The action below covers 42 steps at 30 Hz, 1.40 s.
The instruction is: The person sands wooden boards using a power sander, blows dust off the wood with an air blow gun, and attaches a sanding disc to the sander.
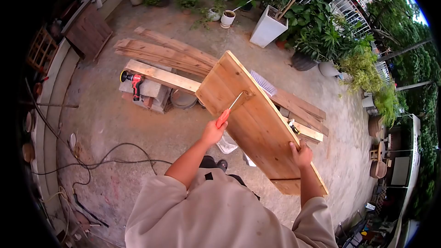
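Observation:
My left hand (pixel 214 132) is closed around the orange handle of a screwdriver (pixel 223 117). The thin metal shaft points up and to the right, its tip at or close to a dark knot in a wooden panel (pixel 262 133). The panel is made of joined boards and is held tilted in front of me. My right hand (pixel 301 154) grips its right long edge, thumb on the face and the other fingers mostly hidden behind. Beyond the panel, a bristled brush (pixel 263 83) shows partly past its edge.
A timber beam (pixel 161 74) rests on concrete blocks (pixel 157 95) behind the panel, with a red and black power tool (pixel 135 84) at its left end. Loose planks (pixel 165 51) lie beyond. A black cable (pixel 115 160) crosses the floor at left; potted plants (pixel 269 25) stand at the back.

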{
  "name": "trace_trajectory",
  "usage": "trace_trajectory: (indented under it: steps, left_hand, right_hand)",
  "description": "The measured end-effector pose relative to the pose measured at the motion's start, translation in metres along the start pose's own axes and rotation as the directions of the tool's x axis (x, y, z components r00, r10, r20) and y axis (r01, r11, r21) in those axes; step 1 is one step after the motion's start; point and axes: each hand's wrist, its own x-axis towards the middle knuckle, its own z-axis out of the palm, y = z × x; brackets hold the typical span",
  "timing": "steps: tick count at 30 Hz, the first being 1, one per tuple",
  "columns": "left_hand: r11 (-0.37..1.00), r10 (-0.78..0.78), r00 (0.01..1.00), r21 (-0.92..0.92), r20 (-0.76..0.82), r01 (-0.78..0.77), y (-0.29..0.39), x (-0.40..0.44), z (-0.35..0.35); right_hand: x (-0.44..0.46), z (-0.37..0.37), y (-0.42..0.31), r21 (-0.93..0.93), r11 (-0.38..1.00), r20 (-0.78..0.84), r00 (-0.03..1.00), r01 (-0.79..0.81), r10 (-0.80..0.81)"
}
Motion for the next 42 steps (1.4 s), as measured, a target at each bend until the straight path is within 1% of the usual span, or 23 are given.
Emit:
trace_trajectory:
  steps: [3, 6, 9, 11, 12, 15, 16, 18, 19, 21, 22, 23, 24, 25, 26, 30, 33, 34, 37, 41, 42]
  left_hand:
    - [0.991, 0.132, 0.99, -0.008, -0.059, -0.133, -0.015, 0.002, 0.008]
    - [0.974, 0.225, 0.974, -0.024, -0.036, -0.226, -0.023, -0.011, 0.013]
    - [0.972, 0.149, 0.988, 0.179, 0.029, -0.152, -0.091, -0.007, 0.022]
    - [0.983, 0.093, 0.995, 0.162, -0.03, -0.087, -0.141, -0.015, 0.021]
    - [0.987, 0.062, 0.996, 0.15, -0.057, -0.053, -0.146, -0.021, 0.02]
    - [0.968, -0.028, 1.0, 0.249, -0.006, 0.029, -0.156, -0.039, 0.017]
    - [0.948, -0.038, 0.999, 0.318, 0.028, 0.027, -0.147, -0.045, 0.015]
    - [0.895, -0.057, 0.994, 0.446, 0.098, 0.007, -0.125, -0.052, 0.018]
    - [0.895, -0.038, 0.987, 0.445, 0.154, -0.035, -0.119, -0.057, 0.021]
    - [0.896, 0.001, 0.963, 0.428, 0.269, -0.121, -0.114, -0.066, 0.033]
    - [0.895, 0.032, 0.97, 0.425, 0.24, -0.134, -0.125, -0.066, 0.044]
    - [0.913, 0.016, 0.982, 0.397, 0.186, -0.09, -0.137, -0.07, 0.054]
    - [0.929, -0.006, 0.992, 0.368, 0.127, -0.042, -0.138, -0.077, 0.06]
    - [0.941, -0.029, 0.998, 0.339, 0.063, 0.006, -0.137, -0.081, 0.064]
    - [0.951, -0.034, 0.999, 0.31, 0.04, 0.02, -0.141, -0.084, 0.068]
    - [0.952, -0.011, 1.0, 0.307, -0.009, 0.013, -0.14, -0.094, 0.088]
    - [0.951, 0.01, 0.999, 0.31, -0.033, 0.0, -0.145, -0.105, 0.112]
    - [0.951, 0.021, 0.999, 0.309, -0.042, -0.007, -0.145, -0.112, 0.12]
    - [0.957, 0.023, 0.993, 0.291, -0.114, 0.012, -0.142, -0.132, 0.15]
    - [0.968, 0.031, 0.983, 0.249, -0.181, 0.015, -0.15, -0.156, 0.192]
    - [0.967, 0.024, 0.987, 0.256, -0.161, 0.019, -0.142, -0.166, 0.198]
  right_hand:
    - [0.0, 0.003, 0.003, -0.011, 1.0, -0.007, 1.0, 0.012, -0.013]
    - [0.003, 0.004, 0.005, -0.028, 1.0, 0.009, 1.0, -0.002, 0.003]
    - [0.002, 0.005, 0.007, -0.033, 0.999, 0.027, 1.0, 0.009, -0.008]
    - [0.006, 0.005, 0.008, -0.026, 0.999, 0.015, 1.0, 0.028, -0.027]
    - [0.005, 0.005, 0.008, -0.019, 0.999, 0.008, 0.999, 0.031, -0.031]
    - [0.004, 0.007, 0.01, 0.011, 0.999, -0.007, 0.999, 0.032, -0.032]
    - [0.005, 0.008, 0.009, 0.024, 0.999, -0.015, 0.999, 0.03, -0.03]
    - [0.007, 0.006, 0.009, 0.006, 1.0, 0.044, 0.999, 0.004, -0.004]
    - [0.007, 0.005, 0.009, -0.005, 1.0, 0.073, 0.997, -0.011, 0.012]
    - [0.008, 0.005, 0.01, 0.009, 1.0, 0.072, 0.997, -0.019, 0.018]
    - [0.008, 0.006, 0.011, 0.011, 1.0, 0.08, 0.996, -0.028, 0.027]
    - [0.008, 0.006, 0.012, 0.011, 0.999, 0.089, 0.995, -0.034, 0.033]
    - [0.008, 0.005, 0.01, 0.003, 1.0, 0.067, 0.998, -0.017, 0.016]
    - [0.008, 0.004, 0.012, -0.007, 1.0, 0.086, 0.996, -0.017, 0.018]
    - [0.008, 0.004, 0.014, -0.013, 1.0, 0.103, 0.995, -0.014, 0.015]
    - [0.012, 0.002, 0.016, -0.001, 0.997, 0.12, 0.99, 0.074, -0.073]
    - [0.016, 0.002, 0.025, -0.003, 0.998, 0.212, 0.975, 0.062, -0.06]
    - [0.019, 0.001, 0.029, 0.0, 0.996, 0.26, 0.962, 0.089, -0.086]
    - [0.021, -0.003, 0.031, 0.08, 0.985, 0.266, 0.949, 0.151, -0.167]
    - [0.026, 0.01, 0.047, 0.065, 0.965, 0.224, 0.939, 0.254, -0.262]
    - [0.027, 0.012, 0.047, 0.064, 0.964, 0.217, 0.939, 0.26, -0.268]
